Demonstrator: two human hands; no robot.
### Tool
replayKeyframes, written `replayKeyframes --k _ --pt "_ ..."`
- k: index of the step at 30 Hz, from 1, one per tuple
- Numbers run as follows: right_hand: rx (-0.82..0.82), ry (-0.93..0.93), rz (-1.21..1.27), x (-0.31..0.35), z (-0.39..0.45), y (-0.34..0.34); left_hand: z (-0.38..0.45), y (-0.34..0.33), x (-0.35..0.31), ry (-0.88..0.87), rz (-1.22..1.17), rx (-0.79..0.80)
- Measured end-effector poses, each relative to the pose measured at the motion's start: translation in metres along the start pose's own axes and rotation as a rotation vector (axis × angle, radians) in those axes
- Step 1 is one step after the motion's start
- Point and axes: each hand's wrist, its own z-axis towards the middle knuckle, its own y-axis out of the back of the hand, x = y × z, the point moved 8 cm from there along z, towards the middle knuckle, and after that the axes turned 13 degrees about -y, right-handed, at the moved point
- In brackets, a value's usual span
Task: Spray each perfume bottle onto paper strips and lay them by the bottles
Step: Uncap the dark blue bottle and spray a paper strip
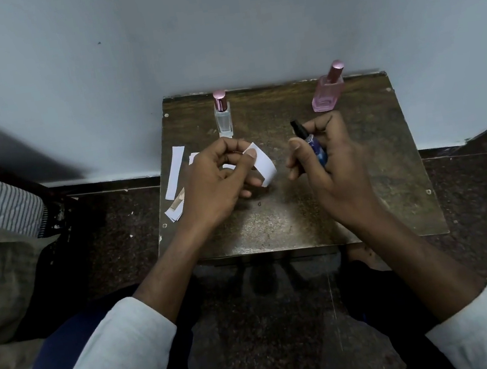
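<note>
white strip (261, 162) is pinched in the left hand (219, 178) over the table (395, 193); right hand (327, 159) grips a blue bottle (316, 149), nozzle toward it. clear bottle (223, 117) and pink bottle (327, 91) stand behind.

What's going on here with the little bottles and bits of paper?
A person sits at a small wooden table, testing perfumes on paper. The right hand holds a small dark blue spray bottle, its black nozzle aimed toward a curled white paper strip pinched in the left hand. A clear bottle and a pink bottle, both capped, stand at the back by the wall. Spare strips lie at the table's left side.
</note>
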Motion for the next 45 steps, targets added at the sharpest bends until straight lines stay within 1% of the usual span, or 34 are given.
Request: replayKeyframes --k 5,9,12,16,22,26,35,45 --pt "-0.096 -0.023 -0.023 -0.004 0.004 0.006 -0.001 -0.009 -0.002 0.006 -0.142 0.095" --pt "-0.147 -0.059 -0.048 -0.011 0.01 0.008 -0.003 -0.018 -0.001 0.031 -0.212 0.174" --pt "-0.168 -0.058 -0.059 -0.011 0.012 0.01 -0.005 -0.021 0.001 0.047 -0.197 0.216" --pt "-0.205 -0.01 -0.13 -0.005 0.018 0.012 -0.006 -0.02 0.01 0.105 -0.154 0.216" --pt "-0.139 0.162 -0.326 0.006 0.039 0.0 -0.006 -0.026 0.014 0.106 -0.063 0.237" --pt "-0.168 0.147 -0.379 0.002 0.054 -0.002 -0.006 -0.029 0.014 0.086 -0.016 0.246" --pt "-0.131 0.155 -0.501 -0.003 0.074 -0.014 -0.006 -0.025 0.017 0.095 -0.007 0.224" --pt "-0.108 0.154 -0.513 -0.008 0.078 -0.015 -0.006 -0.023 0.016 0.097 0.004 0.229"
